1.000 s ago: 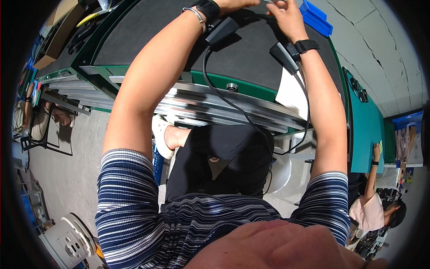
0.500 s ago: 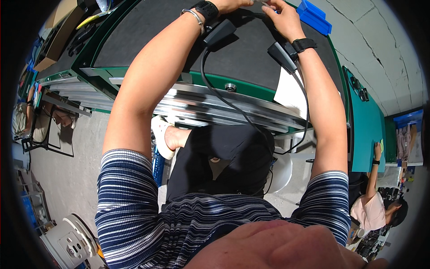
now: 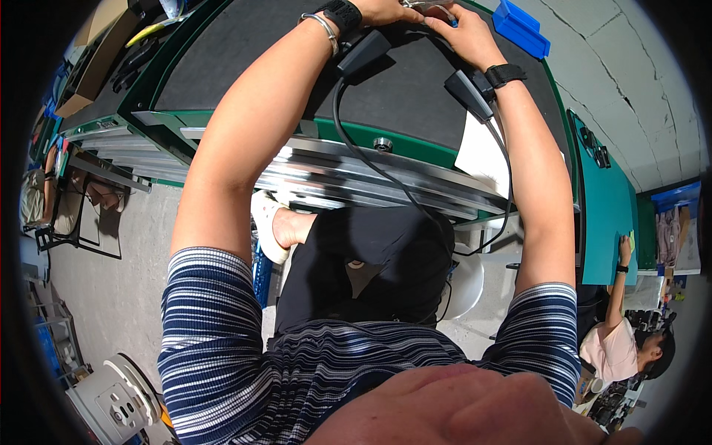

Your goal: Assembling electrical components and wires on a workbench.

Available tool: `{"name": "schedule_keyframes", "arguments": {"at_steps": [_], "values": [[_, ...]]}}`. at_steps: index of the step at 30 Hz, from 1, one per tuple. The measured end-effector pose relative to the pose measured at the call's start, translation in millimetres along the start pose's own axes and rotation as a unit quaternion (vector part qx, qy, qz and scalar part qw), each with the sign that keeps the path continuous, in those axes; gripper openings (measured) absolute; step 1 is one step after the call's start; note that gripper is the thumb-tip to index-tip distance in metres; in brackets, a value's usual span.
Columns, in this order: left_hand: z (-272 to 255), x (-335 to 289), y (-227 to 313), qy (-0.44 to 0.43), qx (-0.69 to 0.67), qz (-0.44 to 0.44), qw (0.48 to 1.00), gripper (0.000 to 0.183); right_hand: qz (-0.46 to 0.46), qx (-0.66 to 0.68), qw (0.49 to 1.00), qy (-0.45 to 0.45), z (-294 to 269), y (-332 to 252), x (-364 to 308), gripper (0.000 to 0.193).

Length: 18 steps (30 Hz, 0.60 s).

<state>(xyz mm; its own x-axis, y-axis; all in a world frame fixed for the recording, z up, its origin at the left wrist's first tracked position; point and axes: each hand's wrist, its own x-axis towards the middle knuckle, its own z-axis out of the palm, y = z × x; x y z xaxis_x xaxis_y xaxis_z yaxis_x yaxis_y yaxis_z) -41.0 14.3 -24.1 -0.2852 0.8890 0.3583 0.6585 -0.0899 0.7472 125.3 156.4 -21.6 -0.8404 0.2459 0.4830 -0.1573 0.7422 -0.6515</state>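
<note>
Both hands meet over the dark mat at the far edge of the view, which cuts off part of the fingers. Between them is a small clear, shiny piece [image 3: 430,6], perhaps thin plastic; its kind cannot be made out. My left hand [image 3: 382,10] closes on it from the left with its fingertips. From the right, my right hand [image 3: 469,34] pinches it between thumb and fingers, and a speck of blue shows beside the fingertips. Each wrist carries a black strap with a black box, the left box [image 3: 365,55] and the right box [image 3: 469,95], each trailing a cable.
A dark mat [image 3: 245,67] covers the green-edged workbench, with metal drawers below. A blue bin [image 3: 521,28] stands beyond my right hand, and white paper [image 3: 478,152] lies under my right forearm. At far left is a cardboard box [image 3: 96,63]. Another person [image 3: 612,345] works at right.
My hands have shifted slightly nearer, my right fingers tilting inward. More of the clear piece and the blue speck now show between them.
</note>
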Motion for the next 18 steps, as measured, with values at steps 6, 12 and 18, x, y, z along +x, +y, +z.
{"name": "schedule_keyframes", "arguments": {"at_steps": [6, 12, 18], "values": [[-2, 1, 2, 0.019, 0.067, -0.042, 0.997, 0.031, 0.039, -0.269, 0.962, -0.015, -14, 37, 8, 0.054], [-5, 9, -14, 0.074, 0.100, -0.085, 0.989, 0.033, 0.059, -0.217, 0.973, 0.046, -20, 55, 9, 0.047], [-6, 17, -36, 0.051, 0.163, -0.055, 0.984, 0.039, 0.078, -0.266, 0.959, 0.051, -21, 45, 5, 0.044]]}}
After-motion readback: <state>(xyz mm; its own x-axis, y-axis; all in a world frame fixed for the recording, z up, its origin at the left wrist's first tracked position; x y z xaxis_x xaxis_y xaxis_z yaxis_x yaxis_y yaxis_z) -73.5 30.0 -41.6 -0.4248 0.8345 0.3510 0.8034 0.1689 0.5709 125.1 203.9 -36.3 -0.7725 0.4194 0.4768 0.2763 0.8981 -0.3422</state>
